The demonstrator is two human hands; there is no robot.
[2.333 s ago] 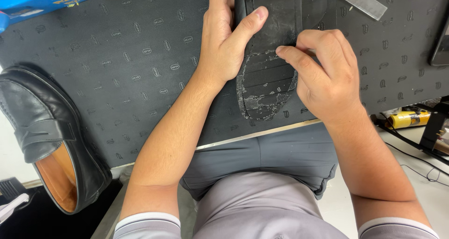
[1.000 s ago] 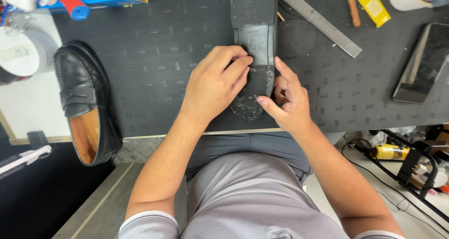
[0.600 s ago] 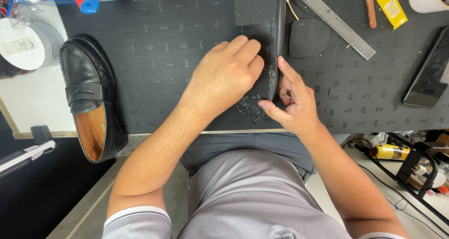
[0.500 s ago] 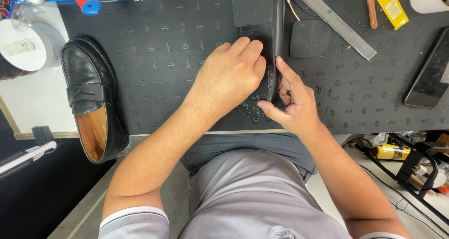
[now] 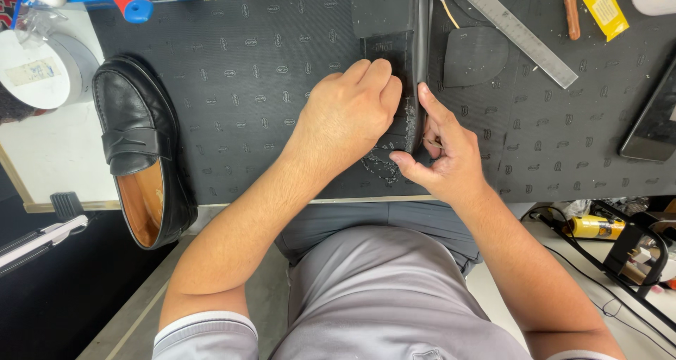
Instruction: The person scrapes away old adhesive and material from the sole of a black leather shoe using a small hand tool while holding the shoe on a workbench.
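A black shoe (image 5: 391,22) lies sole-up on the dark patterned mat (image 5: 253,85), its heel end toward me. My left hand (image 5: 348,114) lies flat over the heel part of the sole, pressing down. My right hand (image 5: 440,149) grips the shoe's right edge, thumb at the near end of the heel and fingers curled along the side. Pale crumbs of old material (image 5: 380,166) lie on the mat just below the heel.
A second black loafer (image 5: 141,149) stands upright at the mat's left edge. A dark rubber heel piece (image 5: 474,55), a metal ruler (image 5: 515,30), a yellow knife (image 5: 600,7) and a dark phone-like slab (image 5: 651,124) lie to the right. A white round container (image 5: 39,71) is far left.
My left hand moved from the sole's left edge to lie flat over the heel. My right hand shifted from on top of the heel to its right side. The view pulled back.
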